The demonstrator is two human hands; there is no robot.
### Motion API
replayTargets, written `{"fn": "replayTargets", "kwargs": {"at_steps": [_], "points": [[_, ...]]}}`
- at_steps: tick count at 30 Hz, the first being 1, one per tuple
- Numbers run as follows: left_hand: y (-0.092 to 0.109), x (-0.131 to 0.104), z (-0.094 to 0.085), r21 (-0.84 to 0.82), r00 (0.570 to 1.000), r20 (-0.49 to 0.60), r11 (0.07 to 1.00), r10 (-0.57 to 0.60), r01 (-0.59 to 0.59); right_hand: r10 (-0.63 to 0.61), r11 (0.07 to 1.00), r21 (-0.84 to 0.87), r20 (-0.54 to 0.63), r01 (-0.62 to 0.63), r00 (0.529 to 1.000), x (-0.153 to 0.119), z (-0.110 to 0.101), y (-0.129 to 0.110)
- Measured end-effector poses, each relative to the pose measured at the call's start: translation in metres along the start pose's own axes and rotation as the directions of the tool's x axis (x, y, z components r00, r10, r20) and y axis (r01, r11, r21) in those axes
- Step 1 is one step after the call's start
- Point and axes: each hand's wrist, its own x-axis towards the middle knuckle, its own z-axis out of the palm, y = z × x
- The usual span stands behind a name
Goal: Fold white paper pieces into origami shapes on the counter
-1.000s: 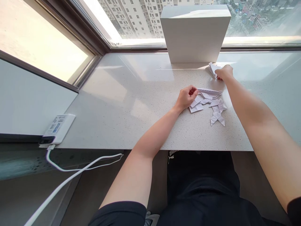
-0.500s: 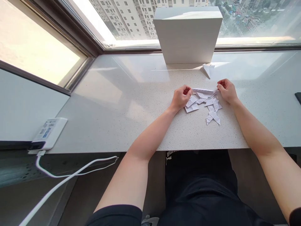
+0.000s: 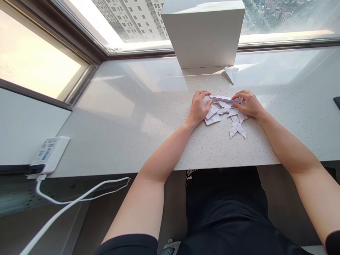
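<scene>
A long, narrow folded paper (image 3: 221, 98), white with a pointed left end, is off the countertop above other paper pieces. My right hand (image 3: 248, 103) grips its right end between thumb and fingers. Beside the left tip, my left hand (image 3: 199, 107) has its thumb and fingers apart, holding nothing. Under and in front of the hands lie several white origami pieces. Among these are a square-cornered folded piece (image 3: 213, 119) near my left thumb and a cross-shaped paper piece (image 3: 237, 130) closest to me. My right hand partly covers the pieces beneath it.
A large white box (image 3: 204, 39) stands by the window, with a pointed folded paper (image 3: 232, 75) at its foot. At the left edge sits a white device (image 3: 49, 156) with a white cable (image 3: 79, 198) hanging down. A dark object (image 3: 337, 102) lies far right.
My right hand has moved left along the folded paper, from its right tip to a firmer hold. My left hand has loosened from the other tip, fingers spreading. The camera view has shifted slightly.
</scene>
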Motion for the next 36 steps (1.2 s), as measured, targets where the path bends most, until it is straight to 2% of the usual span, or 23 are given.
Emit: {"fn": "replayTargets", "kwargs": {"at_steps": [7, 14, 18, 22, 28, 32, 36], "points": [[0.001, 0.000, 0.000, 0.019, 0.990, 0.137, 0.999, 0.042, -0.045, -0.016, 1.000, -0.021, -0.060, 0.015, 0.998, 0.003, 0.003, -0.004], [0.006, 0.000, -0.002, -0.015, 0.996, 0.076, 0.999, 0.046, -0.045, -0.115, 0.993, -0.048, -0.172, 0.108, 0.978, 0.003, 0.004, -0.014], [0.007, 0.001, -0.004, -0.079, 0.996, 0.043, 0.994, 0.081, -0.078, -0.079, 0.997, -0.006, -0.198, 0.079, 0.977, 0.002, 0.003, -0.019], [0.006, 0.000, -0.002, -0.196, 0.994, 0.022, 0.976, 0.104, -0.098, -0.019, 0.990, 0.131, -0.224, 0.049, 0.974, 0.001, 0.004, -0.024], [0.006, 0.000, 0.003, -0.380, 0.999, 0.045, 0.925, 0.027, -0.008, 0.041, 0.956, 0.293, -0.216, 0.025, 0.975, 0.002, 0.008, -0.029], [0.007, -0.001, 0.003, -0.416, 0.997, 0.082, 0.908, -0.003, 0.037, 0.028, 0.958, 0.284, -0.168, 0.021, 0.985, 0.001, 0.010, -0.034], [0.010, -0.001, 0.001, -0.421, 0.992, 0.093, 0.899, -0.085, 0.117, 0.024, 0.972, 0.236, -0.115, 0.004, 0.993, -0.001, 0.011, -0.040]]}}
